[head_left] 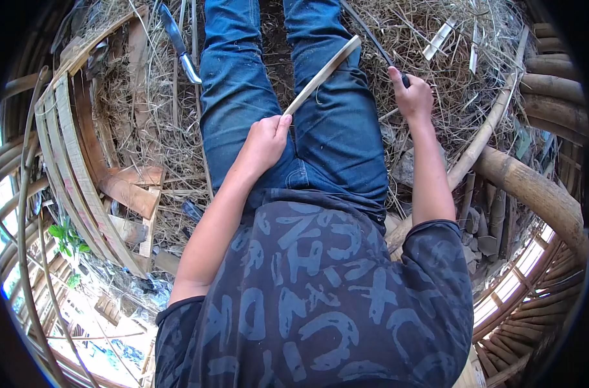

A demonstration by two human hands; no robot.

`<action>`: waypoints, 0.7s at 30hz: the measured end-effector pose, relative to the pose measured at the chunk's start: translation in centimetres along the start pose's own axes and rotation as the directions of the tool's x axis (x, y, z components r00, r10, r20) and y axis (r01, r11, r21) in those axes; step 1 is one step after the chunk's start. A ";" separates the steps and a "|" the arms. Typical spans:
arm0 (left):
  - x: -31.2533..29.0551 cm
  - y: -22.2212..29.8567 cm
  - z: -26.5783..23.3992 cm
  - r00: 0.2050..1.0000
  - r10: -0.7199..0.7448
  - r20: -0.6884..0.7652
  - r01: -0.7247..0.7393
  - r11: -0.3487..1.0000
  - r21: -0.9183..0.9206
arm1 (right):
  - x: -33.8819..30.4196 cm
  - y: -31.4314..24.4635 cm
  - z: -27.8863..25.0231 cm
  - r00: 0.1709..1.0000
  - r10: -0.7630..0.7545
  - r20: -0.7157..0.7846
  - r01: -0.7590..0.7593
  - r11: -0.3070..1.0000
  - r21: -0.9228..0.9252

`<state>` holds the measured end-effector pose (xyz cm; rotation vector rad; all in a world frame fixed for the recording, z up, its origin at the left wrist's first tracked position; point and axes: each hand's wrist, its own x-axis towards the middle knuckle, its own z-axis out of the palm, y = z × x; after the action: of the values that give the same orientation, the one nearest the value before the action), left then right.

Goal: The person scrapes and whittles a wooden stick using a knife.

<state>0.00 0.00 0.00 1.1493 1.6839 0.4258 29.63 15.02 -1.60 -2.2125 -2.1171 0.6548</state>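
Observation:
My left hand point(266, 143) rests over my left thigh near the lap, its fingers closed round one end of a flat, pale bamboo strip point(323, 74). The strip slants away to the upper right, above my right thigh, and its far end is free. To the right of my right leg, my right hand point(413, 97) is closed round a long, thin, dark knife point(370, 35), seen nearly edge-on. A short black end pokes out of that fist, and the tip runs beyond the top edge of the view. The strip and the knife are apart.
My jeans-clad legs point(233, 97) stretch forward over ground strewn with dry straw point(449, 110). A long, dark blue tool with a shiny end point(178, 45) lies left of them. A slatted wooden crate point(68, 155) stands further left. Thick bamboo poles point(534, 184) edge the right side.

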 end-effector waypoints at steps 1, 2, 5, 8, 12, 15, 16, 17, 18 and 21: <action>0.0 -0.2 -0.1 1.000 0.018 -0.007 -0.018 1.000 0.005 | -0.6 -0.6 0.4 0.999 -0.018 -0.037 0.021 0.996 0.086; 0.0 -0.4 -0.3 0.999 0.037 -0.013 -0.037 0.999 0.011 | -1.0 -1.3 0.9 0.997 -0.032 -0.075 0.045 0.984 0.171; 1.0 0.9 0.9 0.997 0.070 -0.038 -0.071 0.997 -0.037 | -0.9 -3.4 0.4 0.981 -0.173 -0.083 0.184 0.969 0.162; 1.2 1.0 0.7 0.993 0.095 -0.069 -0.095 0.995 0.014 | -0.2 -5.5 1.7 0.944 -0.330 0.024 0.331 0.941 -0.076; 1.0 0.9 1.0 0.991 0.100 -0.084 -0.097 0.994 0.046 | 1.7 -5.0 1.8 0.881 -0.465 0.080 0.472 0.866 -0.164; 0.7 1.1 0.9 0.990 0.108 -0.089 -0.103 0.993 0.056 | 2.2 -4.1 2.7 0.876 -0.478 0.067 0.482 0.858 -0.177; 0.6 1.3 0.8 0.992 0.096 -0.082 -0.091 0.994 0.062 | 2.3 -3.9 2.9 0.871 -0.491 0.036 0.487 0.849 -0.203; 0.5 1.4 0.7 0.994 0.084 -0.075 -0.079 0.995 0.068 | 2.4 -3.4 2.8 0.870 -0.492 0.036 0.489 0.848 -0.204; 0.5 1.1 0.7 0.994 0.081 -0.080 -0.076 0.995 0.069 | 2.2 -3.4 2.5 0.880 -0.472 0.049 0.473 0.861 -0.189; 0.7 0.2 1.0 0.982 0.156 -0.102 -0.150 0.986 0.066 | 2.4 -3.0 2.3 0.894 -0.442 0.068 0.447 0.876 -0.184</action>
<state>0.96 0.39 -0.70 1.3246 1.7146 0.5462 26.12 16.99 -3.50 -1.6819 -2.6718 0.4580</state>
